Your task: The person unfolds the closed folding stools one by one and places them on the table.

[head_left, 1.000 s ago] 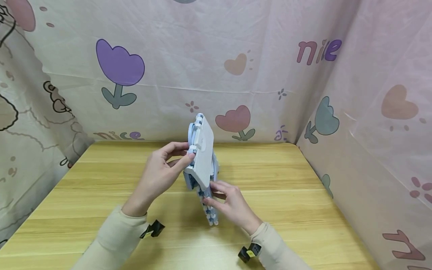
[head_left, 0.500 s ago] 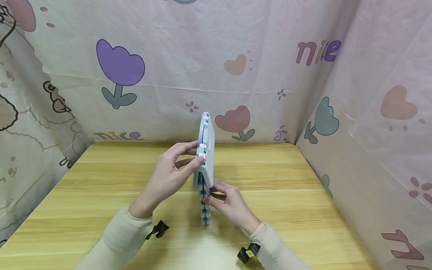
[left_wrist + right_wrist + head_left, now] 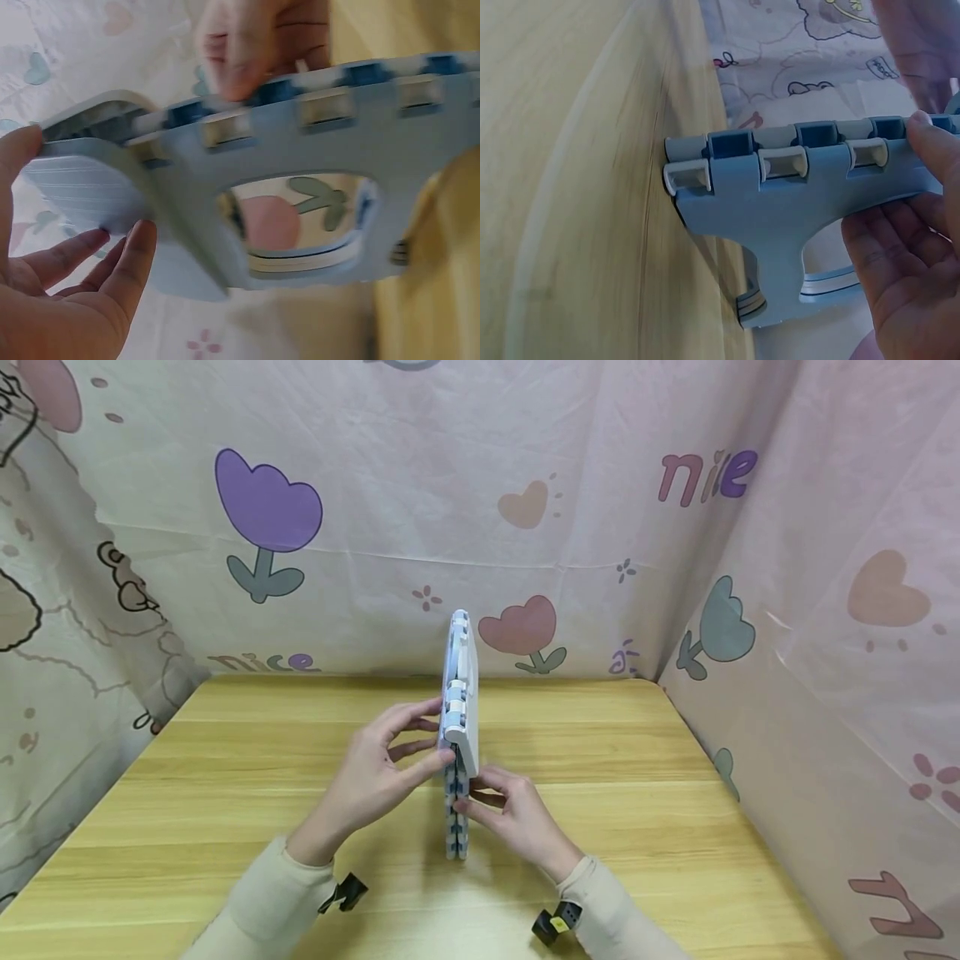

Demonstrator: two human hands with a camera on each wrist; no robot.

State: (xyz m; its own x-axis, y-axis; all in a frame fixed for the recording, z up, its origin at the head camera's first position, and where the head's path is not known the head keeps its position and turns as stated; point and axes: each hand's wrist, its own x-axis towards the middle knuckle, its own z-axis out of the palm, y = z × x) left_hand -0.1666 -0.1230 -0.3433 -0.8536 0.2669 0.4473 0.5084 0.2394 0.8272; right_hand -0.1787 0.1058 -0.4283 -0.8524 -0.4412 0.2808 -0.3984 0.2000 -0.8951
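Note:
A blue-and-white plastic folding step stool (image 3: 455,727) stands upright and almost flat, edge-on in the head view. Its leg panel (image 3: 187,172) with a cut-out and a row of hinge knuckles shows in the left wrist view. My left hand (image 3: 386,764) holds the stool's left side, thumb at the near hinged edge and fingertips on the pale blue panel (image 3: 94,176). Lower down, my right hand (image 3: 521,814) grips the leg, thumb on the hinge edge and fingers on the blue leg face (image 3: 780,202). The stool's far side is hidden.
A wood-grain table (image 3: 225,777) lies under the stool. Printed cloth (image 3: 390,510) hangs behind and at both sides, close to the table's edges. A small black camera (image 3: 351,892) sits at the left wrist, another camera (image 3: 551,927) at the right.
The stool's halves have swung together, leaving it narrower and edge-on. My left hand moved right with the folding panel, then slid down along its edge. The right hand stayed nearly still.

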